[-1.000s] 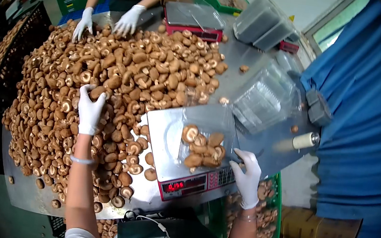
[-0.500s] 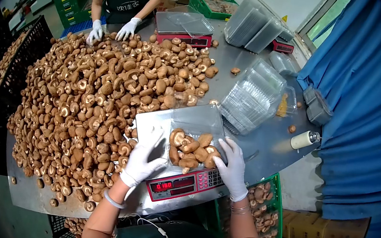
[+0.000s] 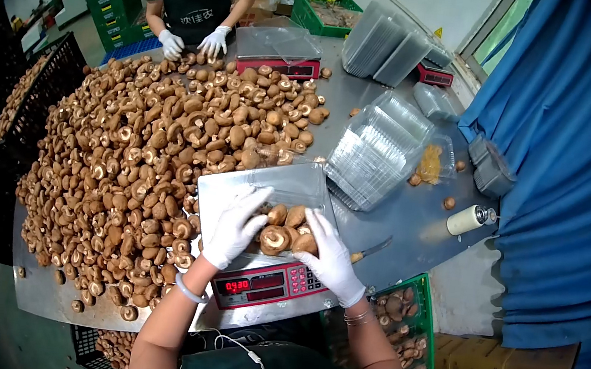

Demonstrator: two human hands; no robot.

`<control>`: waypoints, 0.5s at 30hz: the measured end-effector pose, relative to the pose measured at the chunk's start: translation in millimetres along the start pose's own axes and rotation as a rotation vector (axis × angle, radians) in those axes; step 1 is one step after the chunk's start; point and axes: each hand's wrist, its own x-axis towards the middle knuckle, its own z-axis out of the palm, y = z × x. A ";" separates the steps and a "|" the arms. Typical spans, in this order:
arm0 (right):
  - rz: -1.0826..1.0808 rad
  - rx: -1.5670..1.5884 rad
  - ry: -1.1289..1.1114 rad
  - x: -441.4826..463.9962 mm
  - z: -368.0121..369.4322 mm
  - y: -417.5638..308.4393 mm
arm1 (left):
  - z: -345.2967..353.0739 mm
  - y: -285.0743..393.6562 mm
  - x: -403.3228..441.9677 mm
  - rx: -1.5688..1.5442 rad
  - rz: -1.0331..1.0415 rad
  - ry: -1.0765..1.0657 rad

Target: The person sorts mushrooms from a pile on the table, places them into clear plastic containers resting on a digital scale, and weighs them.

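On the scale [image 3: 267, 285] sits a clear plastic box [image 3: 267, 174], its lid flap raised toward the far side. Brown mushrooms [image 3: 275, 240] fill its near part. My left hand [image 3: 234, 227], white-gloved, is at the box's left side, fingers stretched and thumb by the mushrooms. From the right, my gloved right hand [image 3: 334, 263] reaches over the mushrooms with fingers apart and touching them. The fingers partly hide the box's sides. Red digits glow on the scale's display, seemingly 0.430.
A large mushroom pile [image 3: 133, 170] covers the table's left. Stacked clear boxes [image 3: 378, 151], a knife [image 3: 373, 248] and a cream bottle [image 3: 467, 220] lie to the right. Across the table, a co-worker's gloved hands [image 3: 193, 43] touch the pile. A green crate [image 3: 425, 336] stands below at right.
My right hand has moved left onto the mushrooms, and my left hand has moved closer to them. The mushrooms sit differently. The display reading has risen. A knife now shows beside my right hand.
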 end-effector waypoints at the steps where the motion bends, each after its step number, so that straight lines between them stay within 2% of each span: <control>1: 0.024 -0.062 0.057 -1.2 -7.2 -0.8 | 1.4 -3.2 -5.0 -0.285 -0.115 0.083; 2: 0.048 -0.123 0.111 -1.7 -13.8 1.4 | -21.3 26.5 -3.4 -0.473 -0.288 0.098; 4: 0.014 -0.103 0.202 0.7 -25.7 17.7 | -36.5 7.9 -21.5 -0.260 -0.287 0.238; 7: 0.004 0.088 0.257 16.8 -30.9 32.8 | -47.1 8.3 -53.7 -0.350 -0.448 0.415; 9: 0.164 0.600 0.246 40.1 -18.8 46.8 | -41.3 0.9 -73.7 -0.334 -0.480 0.420; 10: 0.340 0.778 0.226 53.3 -15.3 51.8 | -38.0 1.1 -80.9 -0.329 -0.498 0.418; 11: 0.393 0.836 0.187 65.2 -13.0 55.1 | -36.5 14.5 -80.9 -0.318 -0.561 0.376; 12: 0.444 0.891 0.147 74.0 -10.3 58.2 | -39.2 29.9 -77.2 -0.478 -0.729 0.241; 14: 0.419 0.920 0.164 85.4 -3.5 61.3 | -24.9 23.4 -83.4 -0.589 -0.702 0.078; 15: 0.389 0.947 0.187 90.2 -2.3 59.4 | -20.7 22.1 -85.8 -0.740 -0.724 0.057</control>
